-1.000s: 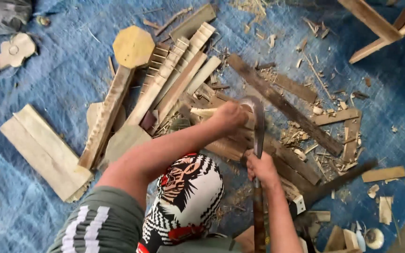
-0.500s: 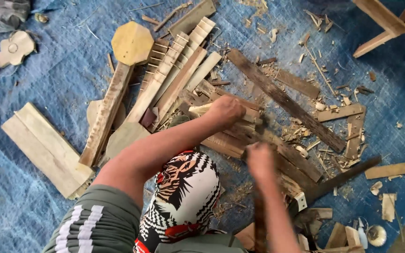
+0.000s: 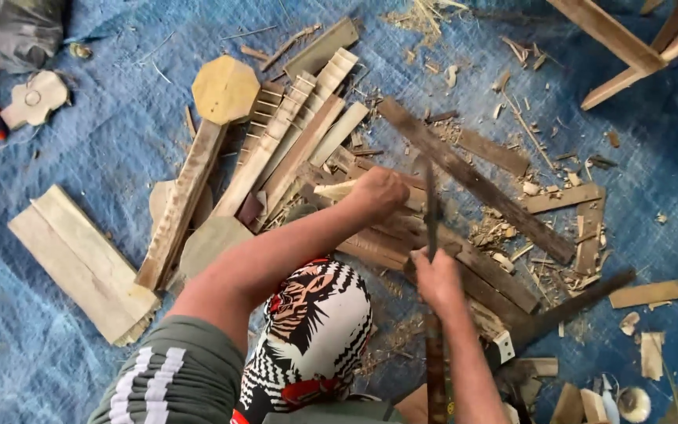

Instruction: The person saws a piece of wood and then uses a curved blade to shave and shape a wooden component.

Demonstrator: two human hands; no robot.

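Note:
My left hand (image 3: 378,192) is closed on a short pale piece of wood (image 3: 336,190), pressing it down on a heap of dark wooden slats (image 3: 386,243) on the blue tarp (image 3: 103,157). To its right, my right hand (image 3: 437,276) grips the handle of a long thin blade (image 3: 431,204). The blade points away from me, seen edge-on, just right of the left hand. A dark shaft (image 3: 434,369) runs down below the right hand along my forearm. My knee in black, white and red patterned cloth (image 3: 315,330) lies under the left arm.
Pale planks (image 3: 80,259) lie at the left, with an octagon-headed wooden piece (image 3: 225,88) and ribbed slats (image 3: 292,126) beyond them. A long dark board (image 3: 472,184), chips and shavings (image 3: 504,232) cover the right. A dark bar with a white end (image 3: 559,314) lies near right. A wooden frame (image 3: 621,39) stands top right.
The right hand swung the blade in a blurred stroke beside the held wood, and the blade now stands straight away from me. The left hand stayed on the wood.

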